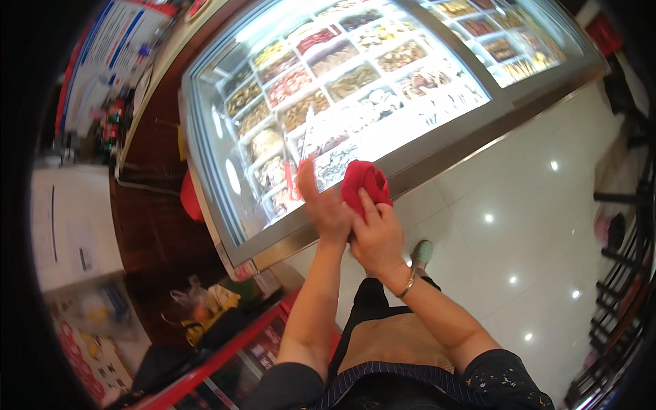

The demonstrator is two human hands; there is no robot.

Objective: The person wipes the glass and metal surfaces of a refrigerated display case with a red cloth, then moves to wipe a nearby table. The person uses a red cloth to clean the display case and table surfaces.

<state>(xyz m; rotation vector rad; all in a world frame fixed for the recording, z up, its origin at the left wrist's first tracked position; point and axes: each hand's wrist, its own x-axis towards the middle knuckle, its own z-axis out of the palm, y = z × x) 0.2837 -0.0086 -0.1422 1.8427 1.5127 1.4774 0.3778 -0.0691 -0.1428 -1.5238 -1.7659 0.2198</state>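
A bunched red cloth [364, 184] is gripped by my right hand [378, 236], its fingers pressed over the near part. My left hand [326, 212] meets the cloth and my right hand from the left, with one digit stretched upward. Its other fingers are smeared or hidden behind the cloth. Both hands are above the near edge of a glass-topped display case [383, 179]. Beyond my left hand is a long tool with red handles [294, 181] and a thin metal shaft. Several white trays of assorted foods [306, 109] show brightly through the glass.
A wooden counter [147, 205] with a white box [72, 225] runs along the left. At lower left are plastic bags [205, 304] and a red-edged cabinet [219, 355]. Dark chairs [625, 256] line the right, beyond a shiny tiled floor [506, 232].
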